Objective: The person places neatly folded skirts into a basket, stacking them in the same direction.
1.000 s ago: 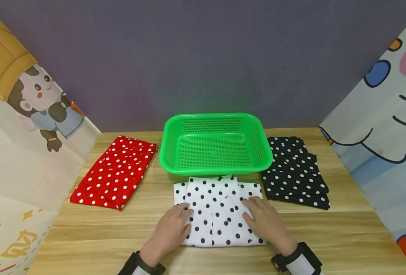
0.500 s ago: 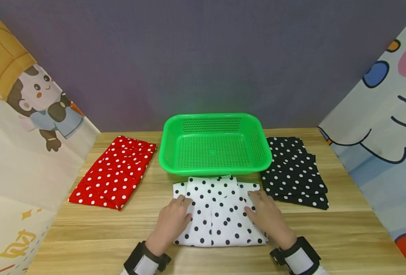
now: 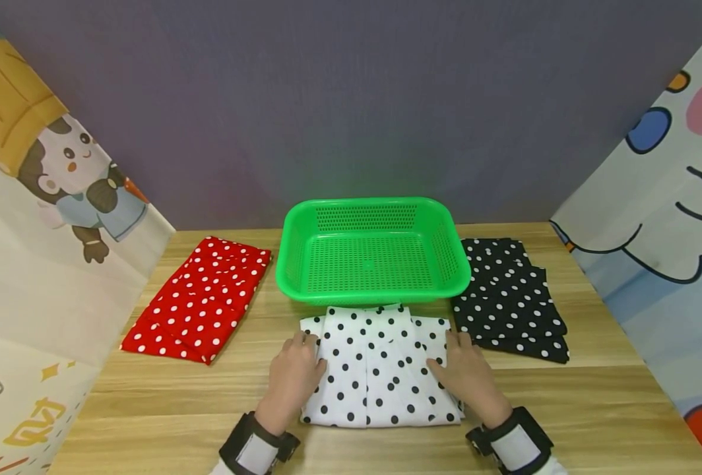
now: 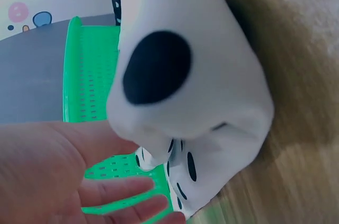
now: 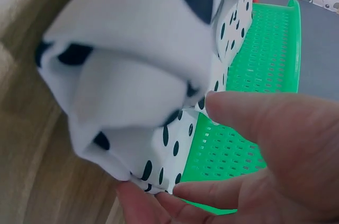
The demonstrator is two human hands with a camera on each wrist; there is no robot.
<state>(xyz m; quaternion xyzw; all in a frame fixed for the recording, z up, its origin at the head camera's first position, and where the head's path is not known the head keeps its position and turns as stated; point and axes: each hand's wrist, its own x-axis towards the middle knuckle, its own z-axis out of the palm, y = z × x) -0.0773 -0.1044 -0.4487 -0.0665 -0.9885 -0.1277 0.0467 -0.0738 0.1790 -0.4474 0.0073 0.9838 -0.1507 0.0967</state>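
A folded white cloth with black dots (image 3: 381,376) lies on the table between the two hands. At its left edge is my left hand (image 3: 291,373), its thumb touching the fabric. In the left wrist view, the fingers (image 4: 124,189) stretch beside the cloth, fairly straight. On the opposite edge, my right hand (image 3: 468,373) lays its thumb on the cloth. The right wrist view has its fingertips (image 5: 140,195) touching the lower edge and the folded layers bulging up near the camera. Neither hand visibly pinches the fabric.
Behind the white cloth stands a green plastic basket (image 3: 373,294) with perforated walls. A folded red cloth with white dots (image 3: 202,300) lies at left. A folded black cloth with white dots (image 3: 508,297) lies right, close to the basket. A grey panel (image 3: 357,99) rises behind the wooden table (image 3: 167,409).
Both hands have slid outward from the top of the white cloth to its left and right edges, their fingers moving slightly forward. The cloths and basket stay in place.
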